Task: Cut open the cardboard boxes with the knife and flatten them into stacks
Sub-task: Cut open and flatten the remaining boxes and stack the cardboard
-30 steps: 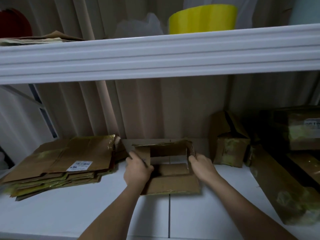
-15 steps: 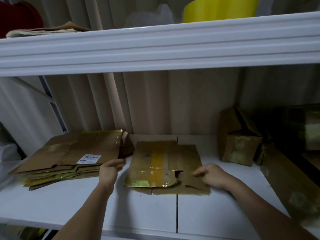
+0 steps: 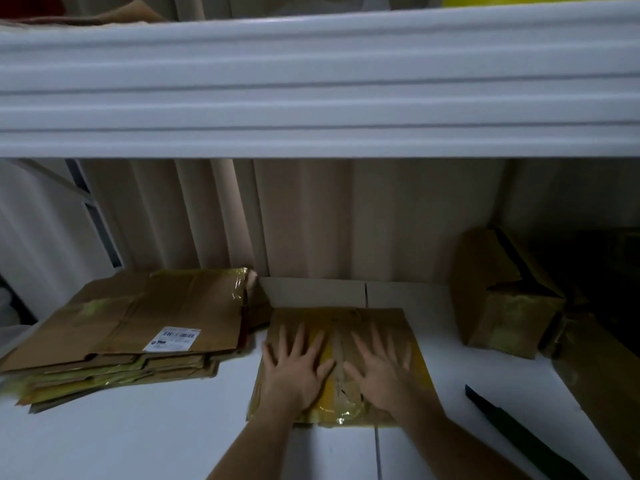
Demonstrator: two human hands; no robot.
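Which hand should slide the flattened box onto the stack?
Probably left. The left hand lies flat on the flattened box on the side nearest the stack, which sits to the left. The right hand presses the far half and would cross over.

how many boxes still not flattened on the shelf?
2 clearly: an upright box at the back right and a long box lying along the right edge. The dark corner behind them may hide more. Both hands, left and right, press a flattened one.
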